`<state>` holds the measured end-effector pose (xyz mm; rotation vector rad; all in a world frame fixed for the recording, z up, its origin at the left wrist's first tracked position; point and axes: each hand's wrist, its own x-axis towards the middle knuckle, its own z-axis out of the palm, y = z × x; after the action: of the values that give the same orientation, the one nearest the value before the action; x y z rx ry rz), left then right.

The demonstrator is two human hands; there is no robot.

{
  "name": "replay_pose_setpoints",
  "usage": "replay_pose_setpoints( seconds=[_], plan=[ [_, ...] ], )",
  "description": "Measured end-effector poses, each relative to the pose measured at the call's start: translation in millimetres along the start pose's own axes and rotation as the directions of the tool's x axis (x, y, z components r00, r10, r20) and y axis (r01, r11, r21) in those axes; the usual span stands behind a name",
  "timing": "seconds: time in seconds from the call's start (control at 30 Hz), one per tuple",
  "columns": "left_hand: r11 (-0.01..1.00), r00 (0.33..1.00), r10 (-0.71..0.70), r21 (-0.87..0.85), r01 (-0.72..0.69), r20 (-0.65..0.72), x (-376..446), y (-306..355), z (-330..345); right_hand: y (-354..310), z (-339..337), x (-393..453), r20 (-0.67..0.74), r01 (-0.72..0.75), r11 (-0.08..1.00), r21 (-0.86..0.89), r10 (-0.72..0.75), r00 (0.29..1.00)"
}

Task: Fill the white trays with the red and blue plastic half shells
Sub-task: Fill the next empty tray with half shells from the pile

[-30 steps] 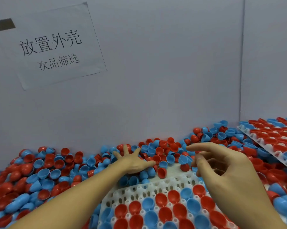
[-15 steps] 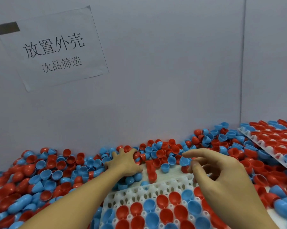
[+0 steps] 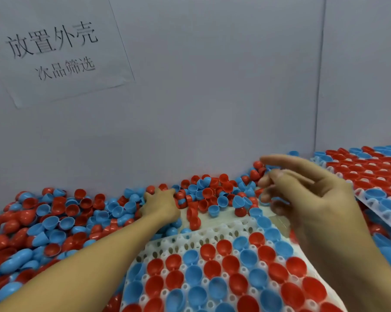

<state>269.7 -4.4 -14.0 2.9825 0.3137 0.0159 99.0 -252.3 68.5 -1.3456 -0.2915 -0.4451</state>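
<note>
A white tray [image 3: 190, 242] lies in front of me. Most of its cups hold red and blue half shells, and its far rows are bare. Loose half shells [image 3: 61, 221] are heaped along the wall. My left hand [image 3: 160, 206] reaches past the tray's far edge into the heap, its fingers curled down around some shells. My right hand [image 3: 313, 199] hovers above the tray's far right corner, blurred, with the index finger out and the other fingers bent. A blue rim shows just under those fingertips, and I cannot tell whether they hold it.
A second white tray [image 3: 370, 201], filled with red and blue shells, lies tilted at the right edge. A grey wall [image 3: 212, 109] closes the back and carries a paper sign [image 3: 55, 48]. A bare strip of tabletop [image 3: 223, 215] shows beyond the near tray.
My left hand's fingers were spread flat on the heap and have curled in around shells. My right hand has lifted a little and drifted right. The view has tilted down.
</note>
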Motion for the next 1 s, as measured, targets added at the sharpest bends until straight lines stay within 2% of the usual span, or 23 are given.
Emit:
replay_pose_setpoints(
  seconds=[0.1, 0.2, 0.33, 0.4, 0.6, 0.67, 0.73, 0.9, 1.0],
  plan=[
    [0.998, 0.997, 0.043, -0.040, -0.045, -0.059, 4, -7, -2, -4, -9, 2, -0.001, -0.054, 0.976, 0.211, 0.056, 0.998],
    [0.992, 0.990, 0.082, -0.088, -0.092, -0.115, 8, -15, -9, -5, -13, 3, 0.007, -0.086, 0.954, 0.288, 0.088, 0.996],
    [0.984, 0.972, 0.105, -0.122, -0.132, -0.208, 14, -23, -23, -2, -14, 3, 0.002, -0.124, 0.950, 0.286, 0.129, 0.992],
    [0.969, 0.971, 0.086, -0.209, -0.135, -0.225, 19, -27, -27, -2, -14, 2, -0.001, -0.135, 0.949, 0.285, 0.141, 0.990],
    [0.889, 0.985, -0.067, -0.457, -0.013, -0.158, 24, -29, -30, -1, -13, 3, -0.007, -0.163, 0.942, 0.293, 0.172, 0.985],
    [0.876, 0.988, -0.089, -0.481, 0.019, -0.124, 26, -28, -30, -1, -12, 2, -0.006, -0.167, 0.942, 0.293, 0.176, 0.984],
    [0.903, 0.996, -0.073, -0.428, 0.041, -0.059, 28, -27, -30, -1, -11, 2, -0.008, -0.173, 0.945, 0.278, 0.182, 0.983],
    [0.990, 1.000, -0.031, -0.135, 0.031, -0.001, 22, -11, -34, 2, -11, 3, -0.025, -0.185, 0.956, 0.230, 0.195, 0.980],
    [0.999, 0.964, 0.019, 0.031, -0.028, 0.266, 12, 2, -25, 4, -11, 3, -0.035, -0.179, 0.964, 0.197, 0.189, 0.981]
  ],
)
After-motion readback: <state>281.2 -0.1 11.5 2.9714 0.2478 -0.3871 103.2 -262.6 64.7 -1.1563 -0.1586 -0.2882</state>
